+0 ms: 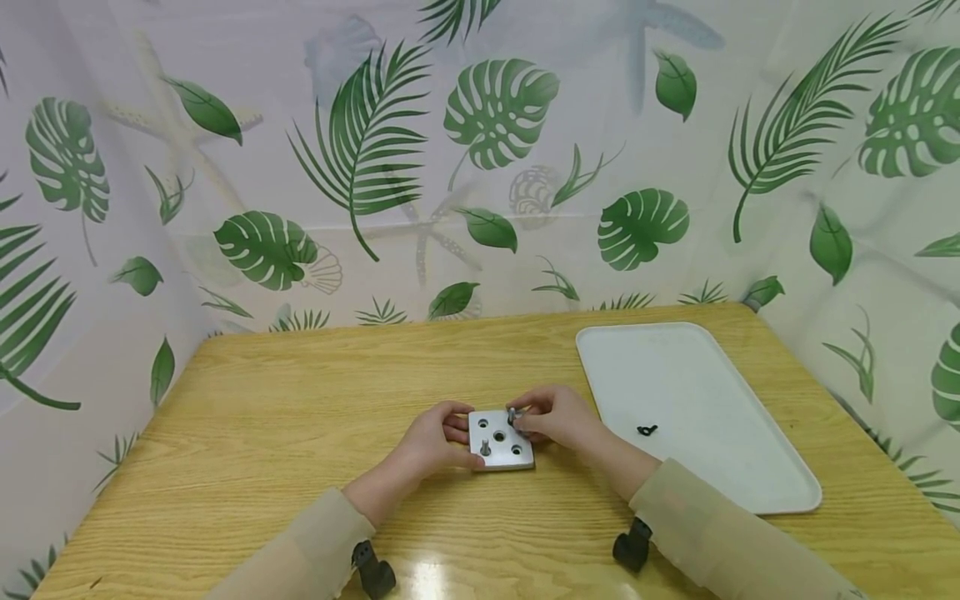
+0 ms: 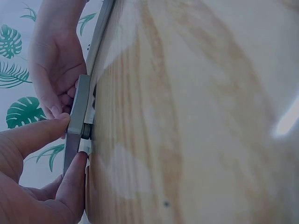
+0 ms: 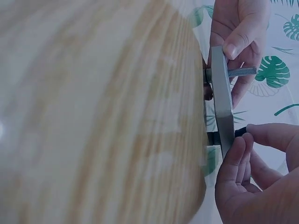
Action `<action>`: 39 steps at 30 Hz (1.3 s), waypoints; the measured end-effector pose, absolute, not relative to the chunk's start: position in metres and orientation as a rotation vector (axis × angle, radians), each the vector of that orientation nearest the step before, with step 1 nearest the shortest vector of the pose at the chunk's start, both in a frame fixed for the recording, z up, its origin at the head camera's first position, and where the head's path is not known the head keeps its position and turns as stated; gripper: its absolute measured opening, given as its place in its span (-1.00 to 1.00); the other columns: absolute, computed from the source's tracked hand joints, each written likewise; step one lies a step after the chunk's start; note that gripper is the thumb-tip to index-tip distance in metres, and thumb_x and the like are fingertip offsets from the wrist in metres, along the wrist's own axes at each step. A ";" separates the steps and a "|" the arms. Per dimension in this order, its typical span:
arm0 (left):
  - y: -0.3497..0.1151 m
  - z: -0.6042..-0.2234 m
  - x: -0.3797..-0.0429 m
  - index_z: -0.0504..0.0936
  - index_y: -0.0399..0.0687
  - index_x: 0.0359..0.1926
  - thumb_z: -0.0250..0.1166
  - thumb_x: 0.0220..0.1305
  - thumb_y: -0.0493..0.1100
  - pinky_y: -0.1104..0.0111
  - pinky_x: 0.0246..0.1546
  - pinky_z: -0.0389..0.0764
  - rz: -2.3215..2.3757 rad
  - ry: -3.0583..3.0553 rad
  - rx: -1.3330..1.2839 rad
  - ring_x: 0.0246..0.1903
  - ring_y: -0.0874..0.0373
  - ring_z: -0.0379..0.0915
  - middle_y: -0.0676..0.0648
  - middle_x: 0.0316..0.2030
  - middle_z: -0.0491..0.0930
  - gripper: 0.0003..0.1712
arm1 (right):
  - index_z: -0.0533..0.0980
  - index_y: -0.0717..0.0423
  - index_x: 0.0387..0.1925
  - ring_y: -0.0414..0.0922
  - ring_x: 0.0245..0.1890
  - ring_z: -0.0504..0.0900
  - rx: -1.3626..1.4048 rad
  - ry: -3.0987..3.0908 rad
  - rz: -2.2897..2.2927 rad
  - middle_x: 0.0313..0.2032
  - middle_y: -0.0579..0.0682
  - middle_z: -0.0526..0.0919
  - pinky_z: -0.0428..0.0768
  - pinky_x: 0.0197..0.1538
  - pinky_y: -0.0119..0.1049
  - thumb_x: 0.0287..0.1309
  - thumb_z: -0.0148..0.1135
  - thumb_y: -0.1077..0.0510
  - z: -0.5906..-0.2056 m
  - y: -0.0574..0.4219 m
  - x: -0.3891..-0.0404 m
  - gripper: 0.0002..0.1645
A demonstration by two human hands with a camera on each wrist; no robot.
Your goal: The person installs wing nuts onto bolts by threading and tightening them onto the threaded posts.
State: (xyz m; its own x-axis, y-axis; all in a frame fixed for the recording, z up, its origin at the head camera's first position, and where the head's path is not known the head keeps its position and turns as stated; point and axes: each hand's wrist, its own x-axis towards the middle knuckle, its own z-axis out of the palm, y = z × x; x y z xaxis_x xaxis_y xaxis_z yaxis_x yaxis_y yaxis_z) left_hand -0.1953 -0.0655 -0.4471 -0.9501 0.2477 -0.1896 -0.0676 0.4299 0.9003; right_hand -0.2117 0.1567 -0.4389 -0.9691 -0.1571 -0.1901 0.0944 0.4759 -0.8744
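A square silver metal plate [image 1: 501, 460] with several holes is held just above the wooden table. My left hand [image 1: 433, 442] grips its left side, thumb on the top face near the front corner and fingers at the edge and underside. A threaded bolt [image 3: 243, 72] stands up through the plate near that thumb. At the far right corner a second bolt [image 1: 512, 413] rises, and my right hand [image 1: 561, 418] pinches a small black wing nut [image 3: 240, 131] there, against the plate's face. Bolt heads [image 2: 86, 131] show beneath the plate. My fingers partly hide the nut.
To the right lies a white tray [image 1: 675, 367] with another black wing nut [image 1: 647, 430] on it. The wooden table [image 1: 300, 400] reaches back to a leaf-patterned curtain [image 1: 390, 275], which also hangs at both sides.
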 end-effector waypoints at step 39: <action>-0.065 -0.447 -0.196 0.51 -0.28 0.38 0.65 0.00 -0.45 0.24 0.03 0.68 1.526 2.389 0.159 -0.04 0.07 0.64 -0.19 0.06 0.66 -0.11 | 0.70 0.28 0.12 -0.23 -0.45 0.66 -0.095 2.513 -1.498 -0.41 0.03 0.72 0.74 -0.28 -0.32 0.22 0.35 0.33 -0.436 0.151 -0.205 -0.59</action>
State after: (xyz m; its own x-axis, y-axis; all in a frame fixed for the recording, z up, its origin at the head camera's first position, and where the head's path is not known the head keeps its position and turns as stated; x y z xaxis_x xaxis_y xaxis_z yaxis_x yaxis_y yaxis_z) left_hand -0.1956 -0.0655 -0.4467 -0.9485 0.2522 -0.1918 -0.0681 0.4290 0.9008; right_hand -0.2055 0.1514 -0.4364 -0.9750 -0.1638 -0.1501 0.0541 0.4802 -0.8755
